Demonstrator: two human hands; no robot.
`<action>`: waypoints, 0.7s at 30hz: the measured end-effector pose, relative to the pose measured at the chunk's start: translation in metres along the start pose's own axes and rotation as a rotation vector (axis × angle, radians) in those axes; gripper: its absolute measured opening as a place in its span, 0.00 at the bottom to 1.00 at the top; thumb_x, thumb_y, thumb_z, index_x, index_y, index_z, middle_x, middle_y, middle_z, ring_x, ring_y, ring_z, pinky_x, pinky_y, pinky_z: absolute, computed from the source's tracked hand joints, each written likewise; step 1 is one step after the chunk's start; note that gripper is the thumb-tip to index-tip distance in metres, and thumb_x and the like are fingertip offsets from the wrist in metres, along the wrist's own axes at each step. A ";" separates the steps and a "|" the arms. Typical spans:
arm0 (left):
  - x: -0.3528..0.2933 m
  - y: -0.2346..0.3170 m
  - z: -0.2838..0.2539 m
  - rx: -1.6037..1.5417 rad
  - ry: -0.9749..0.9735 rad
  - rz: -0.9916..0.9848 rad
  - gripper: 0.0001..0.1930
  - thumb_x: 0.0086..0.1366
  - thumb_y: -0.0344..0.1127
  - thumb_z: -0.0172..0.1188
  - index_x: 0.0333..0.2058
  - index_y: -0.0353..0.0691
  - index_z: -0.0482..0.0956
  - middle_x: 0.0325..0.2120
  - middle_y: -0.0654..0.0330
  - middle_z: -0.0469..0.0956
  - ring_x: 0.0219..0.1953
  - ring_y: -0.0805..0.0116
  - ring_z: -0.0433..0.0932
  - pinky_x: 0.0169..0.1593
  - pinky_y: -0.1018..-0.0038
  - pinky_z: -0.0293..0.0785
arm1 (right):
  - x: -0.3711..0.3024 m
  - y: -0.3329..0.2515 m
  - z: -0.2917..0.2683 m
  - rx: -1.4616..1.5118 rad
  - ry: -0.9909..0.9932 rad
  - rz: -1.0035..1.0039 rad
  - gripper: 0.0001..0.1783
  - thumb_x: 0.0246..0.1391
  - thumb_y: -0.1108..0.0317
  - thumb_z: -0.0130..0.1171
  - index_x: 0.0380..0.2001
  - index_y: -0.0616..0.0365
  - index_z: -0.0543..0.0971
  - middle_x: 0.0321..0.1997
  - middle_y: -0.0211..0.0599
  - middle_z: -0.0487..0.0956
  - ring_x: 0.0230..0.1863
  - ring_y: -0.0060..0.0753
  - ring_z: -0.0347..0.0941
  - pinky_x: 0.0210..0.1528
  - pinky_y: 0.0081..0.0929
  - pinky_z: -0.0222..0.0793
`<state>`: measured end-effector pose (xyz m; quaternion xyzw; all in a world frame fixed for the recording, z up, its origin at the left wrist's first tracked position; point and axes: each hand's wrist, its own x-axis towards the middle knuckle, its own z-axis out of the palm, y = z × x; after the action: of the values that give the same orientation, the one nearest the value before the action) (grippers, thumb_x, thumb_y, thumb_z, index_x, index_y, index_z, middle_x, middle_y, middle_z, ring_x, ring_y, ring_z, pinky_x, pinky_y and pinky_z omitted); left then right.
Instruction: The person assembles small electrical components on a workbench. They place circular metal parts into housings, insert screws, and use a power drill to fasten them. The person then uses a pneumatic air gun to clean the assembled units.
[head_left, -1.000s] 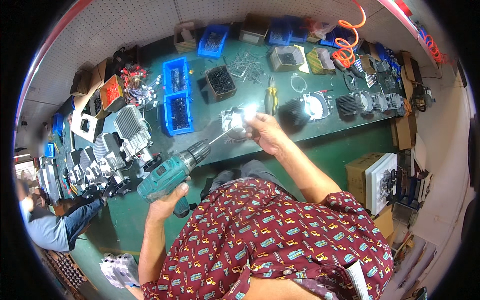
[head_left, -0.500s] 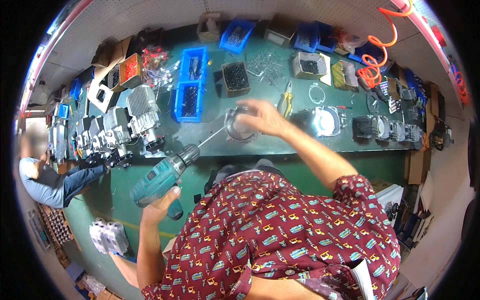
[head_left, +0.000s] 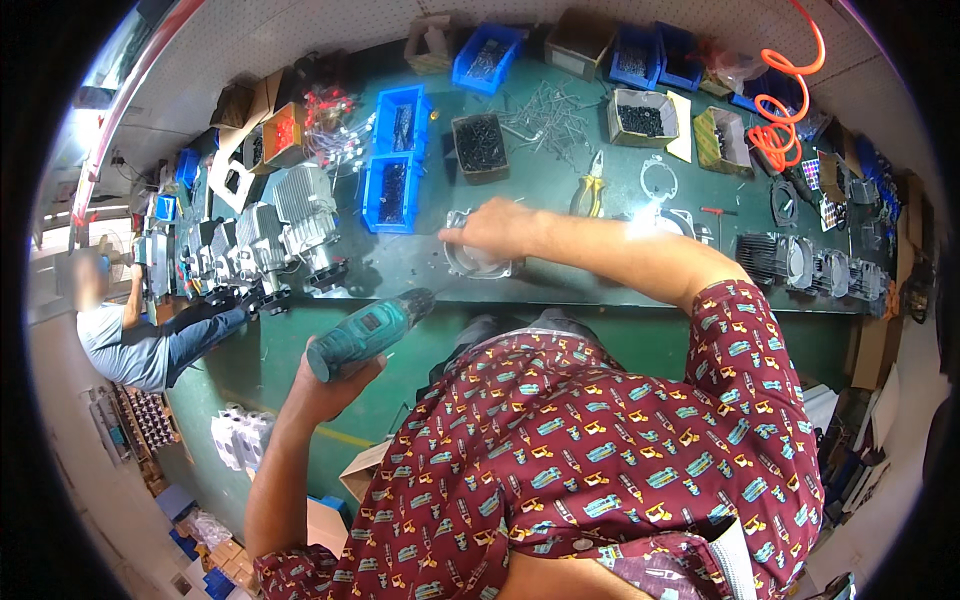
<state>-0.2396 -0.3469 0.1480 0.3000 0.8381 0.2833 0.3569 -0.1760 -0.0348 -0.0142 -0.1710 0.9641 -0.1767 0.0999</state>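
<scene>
My left hand (head_left: 335, 388) is wrapped round the handle of a teal cordless drill (head_left: 358, 338), held off the table's front edge. The drill's nose points right and slightly up; its long bit is hard to make out. My right hand (head_left: 490, 232) lies over a round grey metal housing (head_left: 462, 262) near the front edge, fingers bent onto its left rim. Palm and fingers cover much of the housing, so any small part between the fingertips is hidden. Behind it stands a carton of black screws (head_left: 480, 150). Yellow-handled pliers (head_left: 590, 190) lie beyond my right forearm.
Finned grey motors (head_left: 305, 205) stand in a row at the left, more finned housings (head_left: 765, 260) at the right. Blue bins (head_left: 370, 195) and loose long screws (head_left: 550, 115) occupy the back. An orange coiled hose (head_left: 775, 140) hangs right. Another person (head_left: 130, 340) sits far left.
My left hand has drawn the drill back, its bit away from the housing, and turned it flatter. My right hand has come lower and further left over the housing. The view has shifted slightly.
</scene>
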 end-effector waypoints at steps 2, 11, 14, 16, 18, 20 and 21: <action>0.004 0.007 0.002 0.057 0.017 0.040 0.11 0.57 0.36 0.71 0.33 0.36 0.83 0.20 0.63 0.79 0.25 0.80 0.71 0.31 0.74 0.72 | 0.000 0.003 0.002 0.012 0.037 -0.022 0.34 0.47 0.67 0.62 0.60 0.47 0.70 0.34 0.43 0.83 0.38 0.47 0.82 0.37 0.43 0.77; 0.015 0.036 -0.002 0.423 -0.033 0.131 0.11 0.53 0.37 0.70 0.34 0.41 0.83 0.25 0.51 0.82 0.29 0.50 0.81 0.33 0.61 0.77 | 0.001 0.002 0.002 0.033 0.013 -0.014 0.31 0.43 0.67 0.66 0.54 0.49 0.72 0.34 0.43 0.83 0.38 0.47 0.82 0.36 0.45 0.76; 0.024 0.053 -0.005 0.471 -0.074 0.236 0.12 0.52 0.37 0.70 0.35 0.43 0.81 0.28 0.50 0.82 0.34 0.43 0.79 0.36 0.56 0.77 | 0.000 0.003 0.006 0.054 0.043 -0.014 0.32 0.42 0.67 0.67 0.55 0.48 0.72 0.34 0.43 0.82 0.39 0.48 0.82 0.36 0.45 0.76; 0.029 0.058 -0.007 0.503 -0.093 0.272 0.13 0.50 0.35 0.71 0.35 0.43 0.81 0.28 0.51 0.81 0.32 0.47 0.80 0.36 0.60 0.77 | 0.002 0.002 0.006 0.058 0.037 -0.019 0.32 0.42 0.67 0.67 0.55 0.48 0.72 0.34 0.43 0.82 0.38 0.48 0.82 0.37 0.45 0.76; 0.040 0.068 -0.009 0.550 -0.135 0.301 0.13 0.50 0.34 0.72 0.34 0.43 0.80 0.28 0.52 0.81 0.32 0.48 0.81 0.36 0.61 0.78 | 0.000 0.005 0.008 0.057 0.051 -0.011 0.32 0.43 0.67 0.67 0.55 0.48 0.72 0.34 0.43 0.82 0.38 0.48 0.82 0.37 0.45 0.77; 0.046 0.086 -0.010 0.611 -0.186 0.294 0.14 0.49 0.34 0.71 0.35 0.43 0.80 0.28 0.52 0.82 0.32 0.48 0.81 0.36 0.60 0.78 | 0.000 0.006 0.011 0.053 0.083 -0.021 0.32 0.43 0.67 0.66 0.56 0.48 0.72 0.34 0.43 0.82 0.38 0.47 0.82 0.37 0.45 0.77; 0.047 0.092 -0.010 0.632 -0.195 0.299 0.14 0.49 0.34 0.71 0.35 0.43 0.79 0.28 0.52 0.82 0.33 0.47 0.81 0.37 0.60 0.78 | 0.000 0.005 0.011 0.053 0.077 -0.018 0.32 0.43 0.66 0.66 0.56 0.48 0.72 0.34 0.43 0.82 0.38 0.47 0.82 0.37 0.45 0.77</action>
<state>-0.2465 -0.2561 0.1970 0.5403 0.7932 0.0296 0.2792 -0.1750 -0.0337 -0.0258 -0.1698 0.9607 -0.2093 0.0658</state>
